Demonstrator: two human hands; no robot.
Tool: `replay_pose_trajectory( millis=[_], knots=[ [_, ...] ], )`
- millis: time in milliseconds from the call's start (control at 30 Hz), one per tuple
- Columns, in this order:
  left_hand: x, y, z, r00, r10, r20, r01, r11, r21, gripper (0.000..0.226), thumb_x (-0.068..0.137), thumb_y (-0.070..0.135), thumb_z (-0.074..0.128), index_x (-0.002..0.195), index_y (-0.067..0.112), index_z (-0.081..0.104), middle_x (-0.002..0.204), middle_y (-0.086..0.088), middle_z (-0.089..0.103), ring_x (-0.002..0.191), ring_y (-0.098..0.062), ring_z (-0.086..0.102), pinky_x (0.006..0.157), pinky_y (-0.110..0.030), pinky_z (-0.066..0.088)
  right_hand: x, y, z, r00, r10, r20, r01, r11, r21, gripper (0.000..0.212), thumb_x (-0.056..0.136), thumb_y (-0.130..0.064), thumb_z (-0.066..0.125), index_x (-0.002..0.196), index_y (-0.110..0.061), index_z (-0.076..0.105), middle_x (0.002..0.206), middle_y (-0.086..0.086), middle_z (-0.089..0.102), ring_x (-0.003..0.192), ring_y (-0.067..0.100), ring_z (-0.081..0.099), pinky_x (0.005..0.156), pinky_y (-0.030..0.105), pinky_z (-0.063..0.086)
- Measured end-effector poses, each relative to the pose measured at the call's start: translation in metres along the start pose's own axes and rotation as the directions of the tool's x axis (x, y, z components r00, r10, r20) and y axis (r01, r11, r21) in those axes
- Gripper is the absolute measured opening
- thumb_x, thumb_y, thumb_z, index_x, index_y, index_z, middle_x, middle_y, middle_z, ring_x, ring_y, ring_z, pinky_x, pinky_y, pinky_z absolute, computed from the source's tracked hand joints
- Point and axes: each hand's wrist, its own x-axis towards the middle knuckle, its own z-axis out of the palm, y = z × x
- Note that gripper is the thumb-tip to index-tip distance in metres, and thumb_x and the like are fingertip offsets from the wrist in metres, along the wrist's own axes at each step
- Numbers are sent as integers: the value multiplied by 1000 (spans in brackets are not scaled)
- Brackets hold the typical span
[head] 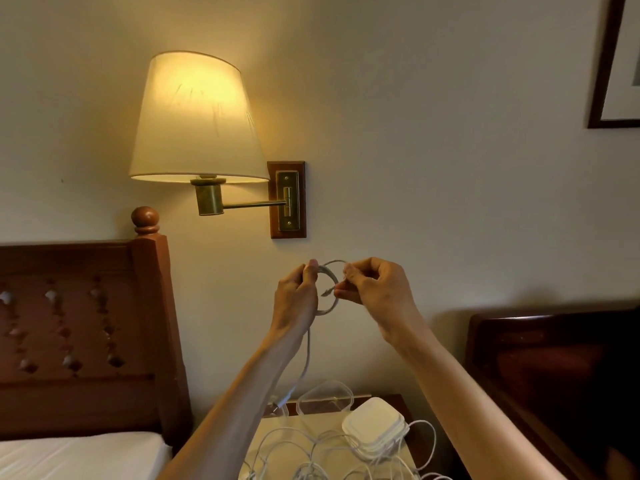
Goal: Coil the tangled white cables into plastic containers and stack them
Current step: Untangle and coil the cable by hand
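Cable [327, 289] coiled between hands, container [325, 398] empty

Both forearms raised, left hand [297, 299] and right hand [377, 289] close together, fingers curled, pinching.

From my view, both hands sit near centre: the left hand [298, 296] at 9 o'clock of the coiled cable [328, 289], the right hand [375, 289] at 3 o'clock, the coil between them. A strand hangs from the coil toward 6 o'clock, down to the nightstand [277, 431]. On it, the loose cables [311, 455] lie nearest me, the stacked lids [374, 427] at their 2 o'clock, an open container [325, 396] behind. The wall lamp [197, 119] hangs at 11 o'clock, the headboard [86, 323] at 9, another headboard [554, 375] at 4.
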Motion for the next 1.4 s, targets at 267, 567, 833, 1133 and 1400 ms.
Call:
replay_pose_trajectory(
  millis=[267,567,833,1133,1400],
  knots=[
    [-1,8,-4,984,-178,21,178,955,-237,31,102,36,44,87,13,58,73,-1,37,66,-16,37,64,-33,37,-6,37,10,859,-510,32,483,789,-379,8,89,-15,69,92,-16,62,111,-3,57,98,7,62,83,20,54],
    [-1,16,-8,958,-284,38,278,892,-355,31,103,31,43,80,12,53,59,2,33,55,-12,33,57,-29,32,-7,32,-11,907,-297,299,342,933,-112,64,84,4,69,130,-26,37,109,5,64,93,16,72,80,29,59],
    [-5,17,-4,928,-365,74,359,823,-441,36,104,27,41,71,14,45,53,4,26,48,-11,25,52,-29,28,-14,57,-15,911,-329,250,389,887,-248,51,86,4,67,126,-21,47,105,1,62,93,10,70,83,36,60],
    [6,16,-3,907,-421,13,374,792,-483,36,104,29,42,72,14,46,55,3,24,49,-13,24,52,-29,29,-45,65,-13,383,-797,468,906,224,-360,11,89,-17,72,99,-17,75,123,6,58,116,17,53,87,22,49],
    [-2,5,-6,909,-414,56,376,752,-541,37,104,28,43,70,14,48,54,3,29,50,-12,26,53,-29,31,-47,46,-15,940,-339,-50,341,912,229,21,81,-12,68,100,-4,72,86,9,76,81,26,73,74,30,60]
  ],
)
